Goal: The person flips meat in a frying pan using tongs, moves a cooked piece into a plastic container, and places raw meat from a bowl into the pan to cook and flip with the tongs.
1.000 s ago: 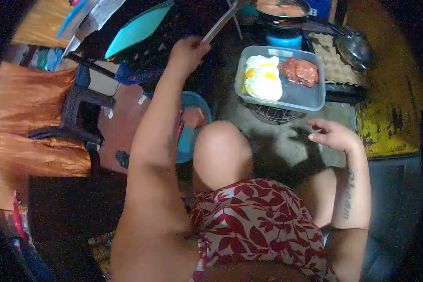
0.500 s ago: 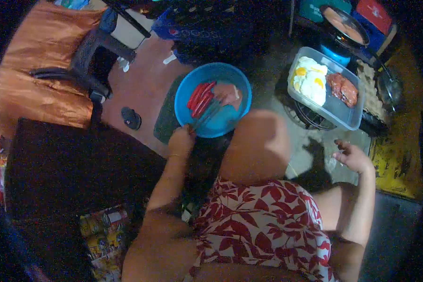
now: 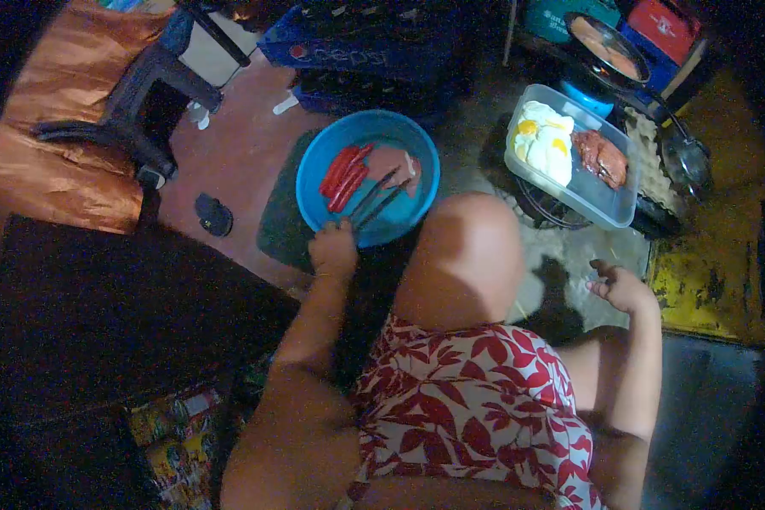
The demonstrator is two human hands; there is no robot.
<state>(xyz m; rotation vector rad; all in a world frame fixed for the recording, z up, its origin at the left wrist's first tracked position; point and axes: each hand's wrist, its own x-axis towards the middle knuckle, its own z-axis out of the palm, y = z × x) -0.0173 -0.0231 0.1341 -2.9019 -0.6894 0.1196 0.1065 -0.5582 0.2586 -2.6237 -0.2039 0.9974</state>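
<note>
My left hand (image 3: 334, 248) is at the near rim of a blue basin (image 3: 303, 191), its fingers closed on the handle end of dark tongs (image 3: 378, 197). Inside the basin lie several red sausages (image 3: 344, 177) on the left and pale pink meat (image 3: 393, 163) on the right, with the tongs' two arms apart beside them. My right hand (image 3: 618, 287) hangs over the floor, fingers apart and partly curled, holding nothing. Above it a clear plastic container (image 3: 580, 194) holds fried eggs (image 3: 544, 143) and reddish meat (image 3: 601, 160).
A black pan (image 3: 608, 51) with food sits at the upper right over a blue flame-coloured stove part (image 3: 588, 98). Behind the basin stand blue Pepsi crates (image 3: 361, 55). A dark stool (image 3: 149, 106) and a slipper (image 3: 213, 214) are at the left.
The whole view has shifted, so the basin and container appear slightly further left. The tong tips have moved right, nearer the pale meat, and their arms look further apart.
</note>
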